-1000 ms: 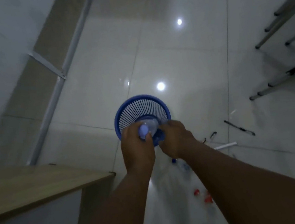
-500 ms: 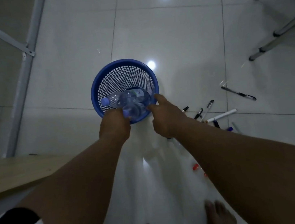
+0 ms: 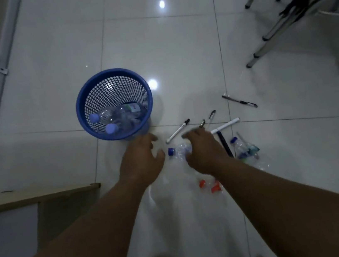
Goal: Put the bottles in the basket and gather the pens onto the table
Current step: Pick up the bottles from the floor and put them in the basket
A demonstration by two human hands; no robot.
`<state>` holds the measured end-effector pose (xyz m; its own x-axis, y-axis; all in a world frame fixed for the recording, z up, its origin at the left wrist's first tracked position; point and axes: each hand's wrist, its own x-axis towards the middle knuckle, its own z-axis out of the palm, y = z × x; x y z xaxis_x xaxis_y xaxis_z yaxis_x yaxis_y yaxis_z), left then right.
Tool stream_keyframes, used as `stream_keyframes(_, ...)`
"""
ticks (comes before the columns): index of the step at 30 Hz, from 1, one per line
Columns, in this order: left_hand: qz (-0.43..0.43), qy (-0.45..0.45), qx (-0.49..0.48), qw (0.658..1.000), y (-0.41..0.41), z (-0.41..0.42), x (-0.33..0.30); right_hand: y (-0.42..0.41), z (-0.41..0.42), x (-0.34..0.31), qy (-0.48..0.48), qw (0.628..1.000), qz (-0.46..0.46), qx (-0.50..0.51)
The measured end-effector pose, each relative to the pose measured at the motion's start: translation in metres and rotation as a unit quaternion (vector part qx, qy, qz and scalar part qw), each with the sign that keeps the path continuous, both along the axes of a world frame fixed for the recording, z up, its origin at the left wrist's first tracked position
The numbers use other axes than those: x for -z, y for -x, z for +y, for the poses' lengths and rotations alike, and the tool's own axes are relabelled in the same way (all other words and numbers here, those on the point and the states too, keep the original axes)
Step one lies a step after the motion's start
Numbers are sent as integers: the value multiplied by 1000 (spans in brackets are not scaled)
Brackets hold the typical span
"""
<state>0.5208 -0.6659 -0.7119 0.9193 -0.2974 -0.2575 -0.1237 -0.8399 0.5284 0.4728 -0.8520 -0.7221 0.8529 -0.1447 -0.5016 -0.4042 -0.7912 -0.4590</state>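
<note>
Head view: a blue basket (image 3: 87,105) at 11 o'clock holds two clear bottles (image 3: 119,119). Both hands, left hand (image 3: 141,161) and right hand (image 3: 203,152), hover empty with fingers spread above another bottle (image 3: 178,151). Pens (image 3: 224,125) lie scattered at 1 o'clock.

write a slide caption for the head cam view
Two bottles lie in the blue basket; both open hands reach toward a bottle on the floor beside scattered pens.
</note>
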Motion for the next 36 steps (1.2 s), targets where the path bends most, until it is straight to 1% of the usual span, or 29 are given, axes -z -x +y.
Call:
stream_keyframes(2, 15, -18, 40, 999, 16, -6, 20, 29, -5, 21, 13, 1000, 21, 11)
stream_keyframes(4, 42, -48, 54, 997, 26, -10, 42, 56, -6, 43, 22, 999, 44, 21)
stream_keyframes(7, 95, -70, 22, 993, 38, -24, 74, 93, -5, 75, 36, 997, 71, 23)
stream_keyframes(9, 114, -69, 6, 991, 42, -39, 95, 112, -6, 97, 64, 995, 76, 23)
stream_keyframes(11, 122, -73, -8, 990, 44, -53, 115, 123, -7, 116, 87, 992, 85, 34)
stream_keyframes(13, 109, -80, -15, 991, 46, -66, 137, 133, -9, 134, 95, 988, 102, 58)
stream_keyframes(15, 96, -102, 3, 990, 44, -74, 155, 135, -9, 148, 101, 986, 112, 66)
stream_keyframes(17, 88, -149, 52, 984, 43, -81, 174, 137, -10, 164, 99, 986, 110, 71)
stream_keyframes(19, 99, -200, 102, 969, 38, -89, 192, 133, -13, 178, 89, 987, 112, 75)
stream_keyframes(20, 108, -209, 109, 966, 37, -93, 198, 131, -15, 183, 82, 987, 110, 79)
stream_keyframes(23, 109, -180, 94, 973, 35, -104, 210, 123, -24, 191, 56, 988, 107, 92)
stream_keyframes(27, 116, -149, 71, 979, 30, -111, 208, 113, -39, 194, 41, 984, 152, 84)
stream_keyframes(30, 127, -108, 51, 985, 25, -114, 197, 98, -46, 192, 46, 979, 172, 94)
stream_keyframes(32, 139, -59, 23, 988, 18, -120, 180, 82, -51, 184, 32, 977, 181, 107)
stream_keyframes(34, 142, 12, -7, 990, 8, -128, 154, 63, -58, 169, -17, 976, 183, 117)
stream_keyframes(36, 134, 91, -39, 986, -3, -137, 125, 43, -69, 151, -59, 975, 167, 134)
